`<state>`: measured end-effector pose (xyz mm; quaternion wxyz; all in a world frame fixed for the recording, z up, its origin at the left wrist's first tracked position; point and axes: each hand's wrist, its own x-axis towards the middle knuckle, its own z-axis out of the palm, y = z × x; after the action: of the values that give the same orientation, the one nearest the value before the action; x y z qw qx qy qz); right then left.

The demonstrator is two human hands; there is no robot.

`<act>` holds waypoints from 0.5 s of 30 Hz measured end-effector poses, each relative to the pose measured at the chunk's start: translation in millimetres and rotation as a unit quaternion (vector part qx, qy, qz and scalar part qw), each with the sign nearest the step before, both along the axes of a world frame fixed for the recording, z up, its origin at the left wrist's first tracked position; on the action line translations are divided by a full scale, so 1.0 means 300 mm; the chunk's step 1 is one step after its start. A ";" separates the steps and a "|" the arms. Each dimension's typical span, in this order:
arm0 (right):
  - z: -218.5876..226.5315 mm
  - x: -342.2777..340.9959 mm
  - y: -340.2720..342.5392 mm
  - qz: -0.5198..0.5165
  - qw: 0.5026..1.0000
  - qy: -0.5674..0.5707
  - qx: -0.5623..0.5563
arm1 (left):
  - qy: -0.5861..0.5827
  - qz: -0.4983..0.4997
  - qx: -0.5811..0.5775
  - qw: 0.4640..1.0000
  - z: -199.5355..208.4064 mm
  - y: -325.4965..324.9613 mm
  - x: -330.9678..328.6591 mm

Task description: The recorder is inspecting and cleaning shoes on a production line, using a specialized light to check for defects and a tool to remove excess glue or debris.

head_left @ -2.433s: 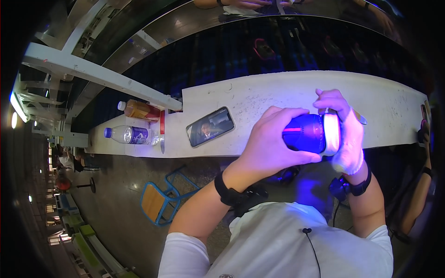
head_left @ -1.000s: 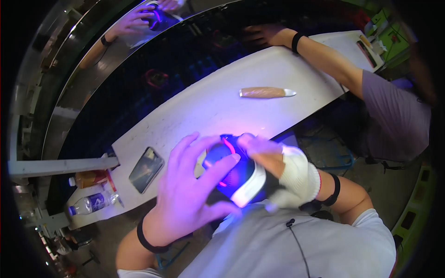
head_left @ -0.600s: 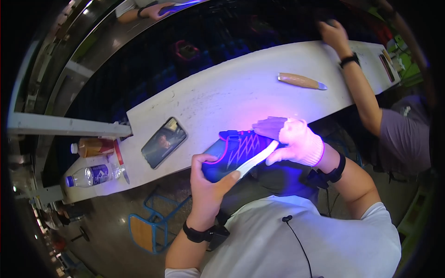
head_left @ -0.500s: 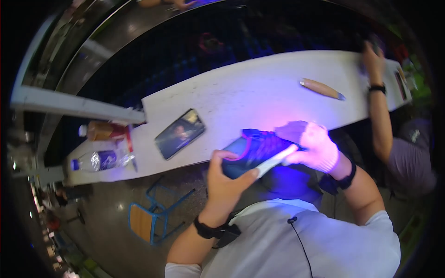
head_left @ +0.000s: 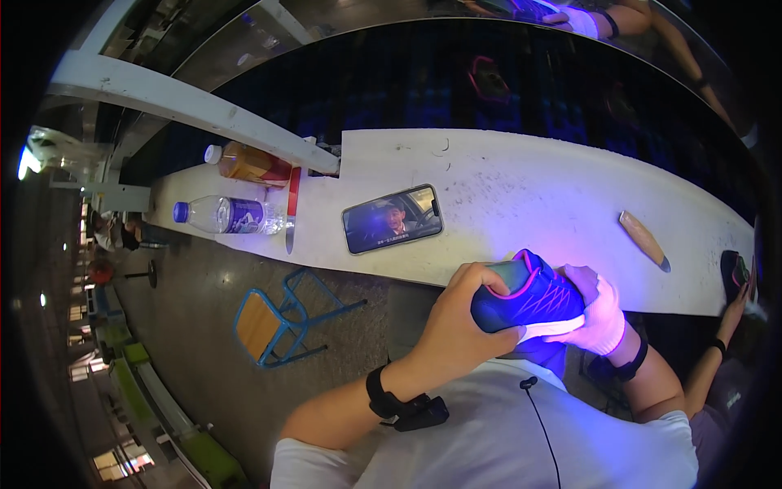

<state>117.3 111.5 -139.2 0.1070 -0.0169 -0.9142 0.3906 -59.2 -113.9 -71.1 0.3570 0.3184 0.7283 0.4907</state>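
Between my two hands, just off the near edge of the table, is a dark blue sneaker [head_left: 547, 295] with pink lines on its side, a pink collar edge and a white sole. My bare left hand [head_left: 464, 316] grips its heel end, thumb low by the sole and fingers at the collar. Something greenish-grey fills the shoe's opening. Around the toe end closes my right hand [head_left: 601, 314], which wears a pale glove lit pink and violet. Some of its fingers are hidden behind the shoe.
A phone [head_left: 393, 218] playing a video lies on the white table [head_left: 521, 179], with two bottles [head_left: 244, 215] to its left. A tan, blade-shaped tool [head_left: 644, 241] lies right. Beyond runs a dark belt [head_left: 391, 81] carrying shoes. A co-worker's hand [head_left: 737, 306] holds another shoe; a stool [head_left: 262, 326] stands left.
My view has turned, so the table's things sit elsewhere in it. The sneaker has been tilted, showing more of its side, and my right hand now wraps its toe. The co-worker's hand has come nearer.
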 end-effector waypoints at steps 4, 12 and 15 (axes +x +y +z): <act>-0.002 0.002 0.008 -0.011 0.999 0.023 -0.030 | -0.057 0.020 -0.035 0.998 0.034 0.027 0.007; 0.003 0.020 0.024 -0.018 0.999 0.012 -0.033 | 0.003 0.005 -0.052 0.999 0.104 0.087 0.029; -0.011 0.021 0.029 -0.014 0.999 0.021 -0.023 | 0.013 0.011 -0.065 0.998 0.121 0.097 0.044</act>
<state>123.6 120.3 -142.3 0.1316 -0.0243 -0.9021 0.4103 -46.1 -84.7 -34.8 0.3619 0.2928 0.7666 0.4422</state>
